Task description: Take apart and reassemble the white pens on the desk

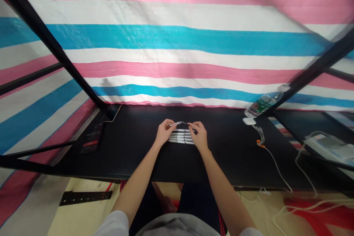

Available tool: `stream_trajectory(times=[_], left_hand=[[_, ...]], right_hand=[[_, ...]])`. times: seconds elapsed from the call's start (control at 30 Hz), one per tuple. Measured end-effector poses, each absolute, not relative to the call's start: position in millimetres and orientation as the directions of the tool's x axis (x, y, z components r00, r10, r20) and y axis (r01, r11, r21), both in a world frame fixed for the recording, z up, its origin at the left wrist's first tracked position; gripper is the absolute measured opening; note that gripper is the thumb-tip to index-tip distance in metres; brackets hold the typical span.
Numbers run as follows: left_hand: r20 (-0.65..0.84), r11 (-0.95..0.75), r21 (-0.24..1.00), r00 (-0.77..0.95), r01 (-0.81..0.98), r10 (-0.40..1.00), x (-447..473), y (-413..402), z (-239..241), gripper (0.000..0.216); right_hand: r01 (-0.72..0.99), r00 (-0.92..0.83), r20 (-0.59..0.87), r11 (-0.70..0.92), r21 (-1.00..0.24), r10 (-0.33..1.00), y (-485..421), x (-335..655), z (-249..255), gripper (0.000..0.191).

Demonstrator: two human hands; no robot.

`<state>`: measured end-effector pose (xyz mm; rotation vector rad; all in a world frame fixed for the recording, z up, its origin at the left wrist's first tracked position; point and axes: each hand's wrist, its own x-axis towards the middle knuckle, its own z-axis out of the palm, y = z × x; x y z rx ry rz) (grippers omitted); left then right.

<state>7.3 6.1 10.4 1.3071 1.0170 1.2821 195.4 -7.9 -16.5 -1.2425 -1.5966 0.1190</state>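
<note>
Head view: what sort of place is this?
Probably a makeshift booth with a work surface: striped sheeting hangs behind a black table, and dark frame bars stand at both sides.

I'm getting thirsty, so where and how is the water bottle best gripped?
I'd wrap a hand around the water bottle at its green label, coming from the left: its rounded middle is exposed there, while the black frame pole runs close on the right and a white adapter sits by its foot.
</note>
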Motion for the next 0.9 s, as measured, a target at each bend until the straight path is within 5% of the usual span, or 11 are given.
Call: stream_trajectory(times=[0.9], left_hand=[[0.143, -0.138, 0.990, 0.154, -0.042, 0.978, 6.3, 3.8, 12.2, 0.025]], right_hand=[[0.623, -0.099, 0.682, 0.580, -0.526, 0.725, -11.4, 190.1, -14.4, 0.019]])
